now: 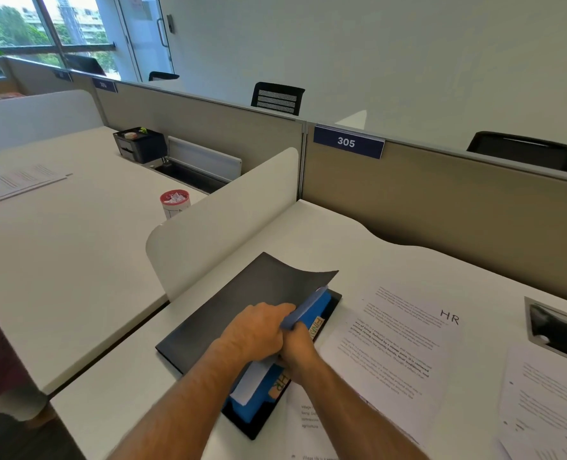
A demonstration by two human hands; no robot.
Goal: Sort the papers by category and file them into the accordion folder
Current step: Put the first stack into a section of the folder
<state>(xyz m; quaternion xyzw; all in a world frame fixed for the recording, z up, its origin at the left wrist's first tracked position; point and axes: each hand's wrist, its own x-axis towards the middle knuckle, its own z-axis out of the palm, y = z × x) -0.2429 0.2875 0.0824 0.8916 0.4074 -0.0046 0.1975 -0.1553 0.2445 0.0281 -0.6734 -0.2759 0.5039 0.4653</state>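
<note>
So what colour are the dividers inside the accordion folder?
Blue dividers, inside the black accordion folder; head view.

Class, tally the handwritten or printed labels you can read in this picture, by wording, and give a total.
HR: 2, one on the paper, one on the folder tab
305: 1, partition sign
Total: 3. The other folder tab is partly hidden.

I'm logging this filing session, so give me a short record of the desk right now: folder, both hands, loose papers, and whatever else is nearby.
folder: black accordion folder on the white desk, cover lifted, blue dividers showing
tabs: HR tab and a partly hidden tab starting FINAN
left hand: left hand grips a blue divider
right hand: right hand reaches into the folder; its fingers are hidden
loose papers: sheet marked HR right of the folder, more sheets beyond it
nearby: sign 305, red-rimmed cup on the next desk
</note>
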